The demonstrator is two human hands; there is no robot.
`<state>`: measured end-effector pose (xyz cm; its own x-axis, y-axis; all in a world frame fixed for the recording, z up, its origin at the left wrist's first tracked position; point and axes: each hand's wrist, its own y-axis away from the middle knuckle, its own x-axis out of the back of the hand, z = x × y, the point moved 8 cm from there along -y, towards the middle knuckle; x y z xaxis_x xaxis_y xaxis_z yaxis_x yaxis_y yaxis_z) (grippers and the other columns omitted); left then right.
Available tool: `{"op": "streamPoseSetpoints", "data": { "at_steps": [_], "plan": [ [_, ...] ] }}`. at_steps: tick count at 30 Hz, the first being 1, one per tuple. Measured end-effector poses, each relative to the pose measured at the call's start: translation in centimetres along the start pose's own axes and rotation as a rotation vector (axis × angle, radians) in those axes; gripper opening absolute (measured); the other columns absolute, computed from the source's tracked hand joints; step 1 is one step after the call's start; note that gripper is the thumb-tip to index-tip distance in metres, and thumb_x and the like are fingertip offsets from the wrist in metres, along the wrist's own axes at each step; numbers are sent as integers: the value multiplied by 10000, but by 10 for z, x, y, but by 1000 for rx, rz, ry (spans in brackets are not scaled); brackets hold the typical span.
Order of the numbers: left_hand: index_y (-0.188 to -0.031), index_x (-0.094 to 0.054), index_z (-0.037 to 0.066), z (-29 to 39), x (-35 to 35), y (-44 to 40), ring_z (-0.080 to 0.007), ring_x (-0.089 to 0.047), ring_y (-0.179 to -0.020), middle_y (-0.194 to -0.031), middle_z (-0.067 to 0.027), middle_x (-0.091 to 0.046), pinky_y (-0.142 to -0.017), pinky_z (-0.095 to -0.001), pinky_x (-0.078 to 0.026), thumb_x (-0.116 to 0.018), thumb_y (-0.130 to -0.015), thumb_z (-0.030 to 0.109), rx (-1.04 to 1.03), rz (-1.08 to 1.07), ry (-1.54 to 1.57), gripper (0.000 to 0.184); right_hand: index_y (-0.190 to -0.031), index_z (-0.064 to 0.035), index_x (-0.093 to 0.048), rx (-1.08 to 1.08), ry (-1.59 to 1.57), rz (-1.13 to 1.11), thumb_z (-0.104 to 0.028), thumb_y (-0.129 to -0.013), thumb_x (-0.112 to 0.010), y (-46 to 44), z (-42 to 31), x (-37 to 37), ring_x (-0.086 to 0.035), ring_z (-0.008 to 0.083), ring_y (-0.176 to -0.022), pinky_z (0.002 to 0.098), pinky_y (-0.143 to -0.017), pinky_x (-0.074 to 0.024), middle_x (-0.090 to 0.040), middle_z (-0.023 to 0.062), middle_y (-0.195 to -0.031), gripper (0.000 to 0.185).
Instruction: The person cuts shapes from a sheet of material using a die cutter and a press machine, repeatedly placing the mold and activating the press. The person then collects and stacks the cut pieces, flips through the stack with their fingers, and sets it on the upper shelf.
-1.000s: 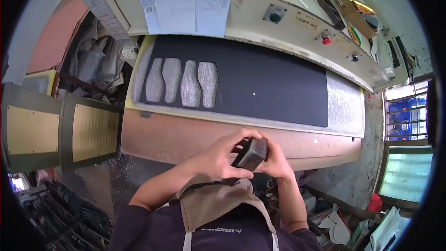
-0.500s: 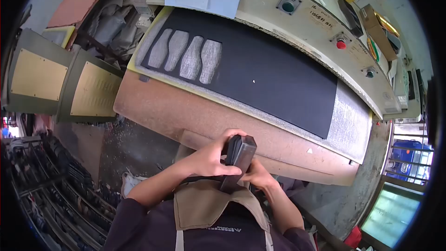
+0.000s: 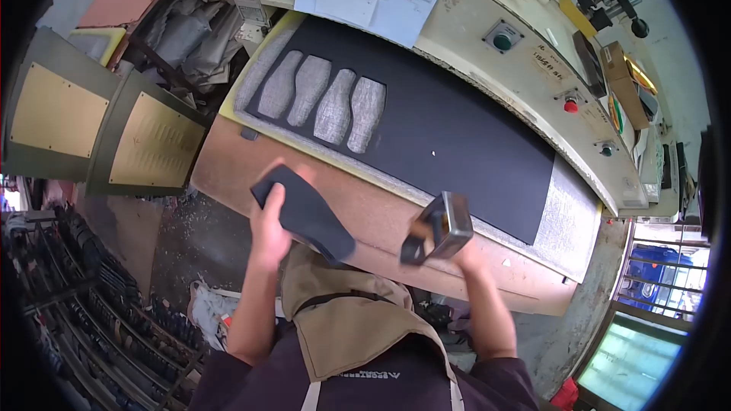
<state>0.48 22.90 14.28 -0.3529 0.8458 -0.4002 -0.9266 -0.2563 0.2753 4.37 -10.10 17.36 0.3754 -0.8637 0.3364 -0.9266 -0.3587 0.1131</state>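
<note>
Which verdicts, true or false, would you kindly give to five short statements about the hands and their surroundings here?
1. The left hand holds a dark grey, curved-edged piece. True.
2. The right hand has nothing in it. False: it holds a hollow, dark metal frame.
3. The black rectangular sheet shows four pale grey cut-out shapes toward its left end. True.
4. The round red button sits on the brown board nearest the person. False: it is on the cream-coloured panel beyond the sheet.
5. The dark grey piece touches the metal frame. False: they are apart.
</note>
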Motion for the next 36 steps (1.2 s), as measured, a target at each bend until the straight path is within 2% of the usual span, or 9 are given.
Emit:
{"op": "streamPoseSetpoints", "data": {
  "at_steps": [1, 2, 3, 5, 7, 10, 14, 19, 36],
  "plan": [
    [-1640, -341, 19, -5, 38, -20, -475, -610, -1354, -1441, -311, -635, -1142, -570, -494, -620, -1077, 281, -71, 83, -288, 680, -979, -38, -762, -89, -73, 8, -78, -853, -760, -23, -10, 13, -737, 212, -800, 371, -785, -587, -779, 59, -952, 133],
    [-1640, -341, 19, -34, 76, -40, -475, -610, -1354, -1441, -311, -635, -1142, -570, -494, -620, -1077, 281, -62, 74, -291, 680, -990, -54, -775, 103, 320, 40, -55, -822, -751, -49, -26, 26, -711, 213, -785, 353, -783, -574, -756, 39, -934, 170],
    [-1631, -370, -3, -43, 120, -56, -466, -570, -1380, -1443, -311, -615, -1178, -572, -435, -675, -1037, 294, -304, 352, -1076, 731, -1001, -70, -788, 289, 714, 72, -32, -791, -742, -71, -39, 30, -686, 215, -770, 335, -781, -562, -732, 19, -916, 217],
    [-1566, -453, -56, -39, 111, -58, -460, -481, -1453, -1473, -301, -580, -1239, -590, -319, -771, -955, 314, -618, 538, -1743, 782, -903, -130, -750, 513, 1188, 163, -96, -791, -710, -115, -55, 12, -629, 229, -876, 351, -907, -493, -658, 12, -937, 125],
    [-1510, -507, -88, -18, 72, -59, -463, -430, -1500, -1501, -290, -565, -1264, -607, -263, -812, -912, 320, -668, 420, -1633, 785, -909, -169, -698, 732, 1481, 121, -172, -843, -694, -160, -48, -17, -602, 215, -946, 352, -966, -456, -631, 6, -997, 66],
    [-1364, -612, -87, -15, -41, -80, -433, -421, -1545, -1529, -235, -588, -1289, -598, -257, -850, -830, 257, -763, -270, -1361, 678, -1038, -136, -721, 654, 1585, -144, -160, -862, -693, -206, -11, -47, -633, 215, -1003, 354, -962, -476, -673, 11, -1096, 180],
    [-1409, -599, -60, -53, -119, -111, -379, -476, -1524, -1502, -214, -624, -1299, -586, -258, -835, -828, 335, -875, -587, -1355, 741, -1163, -99, -746, 666, 1075, 308, -122, -880, -711, -200, -17, -37, -659, 249, -1091, 367, -971, -507, -713, 39, -1203, 285],
    [-1429, -601, -65, -78, -124, -134, -323, -498, -1524, -1489, -197, -650, -1321, -571, -241, -824, -852, 364, -799, -625, -1304, 752, -1329, -40, -734, -30, 370, 542, -37, -921, -702, -144, 76, -2, -713, 277, -979, 361, -927, -537, -761, 120, -1176, 409],
    [-1444, -591, -71, -78, -134, -150, -297, -492, -1534, -1521, -193, -634, -1318, -571, -206, -804, -866, 363, -732, -725, -1390, 753, -1261, 0, -782, -13, 323, 714, -25, -935, -670, -140, 86, -11, -727, 278, -957, 352, -906, -535, -785, 150, -1202, 346]
  ]
}}
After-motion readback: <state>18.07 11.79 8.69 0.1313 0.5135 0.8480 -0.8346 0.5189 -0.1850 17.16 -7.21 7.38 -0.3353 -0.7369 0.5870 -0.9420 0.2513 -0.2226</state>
